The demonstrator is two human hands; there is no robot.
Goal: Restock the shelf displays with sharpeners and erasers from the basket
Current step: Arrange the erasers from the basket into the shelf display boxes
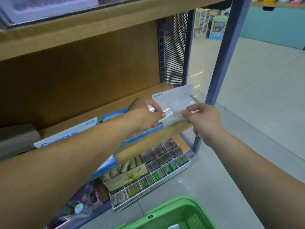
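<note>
Nearest the lens, left forearm [66, 166] in from 8 o'clock and right forearm [257, 164] in from 4 o'clock, meeting near centre. One green basket [166, 210] on the floor at 6 o'clock, contents mostly out of frame.

Left hand [145, 113] curled, thumb and forefinger pinching the left end of a small clear-wrapped packet [172, 115]. Right hand [204, 118] curled too, fingertips pinching its right end. Too blurred to say whether one packet or several, or whether sharpener or eraser.

Packet held just above the front edge of the middle shelf [145, 144], directly in front of one white display box [171, 98] at the shelf's right end. To 9 o'clock of the white box, two blue-and-white display boxes [69, 134] side by side on the same shelf, partly behind the left forearm.

Below the shelf, at 6 o'clock of the hands, one white divided tray [158, 169] of green, dark and yellowish items in small cells, with one more blue box [107, 164] beside it. One perforated metal panel [175, 47] at 12 o'clock and one blue-grey post [222, 55] at 1 o'clock.
</note>
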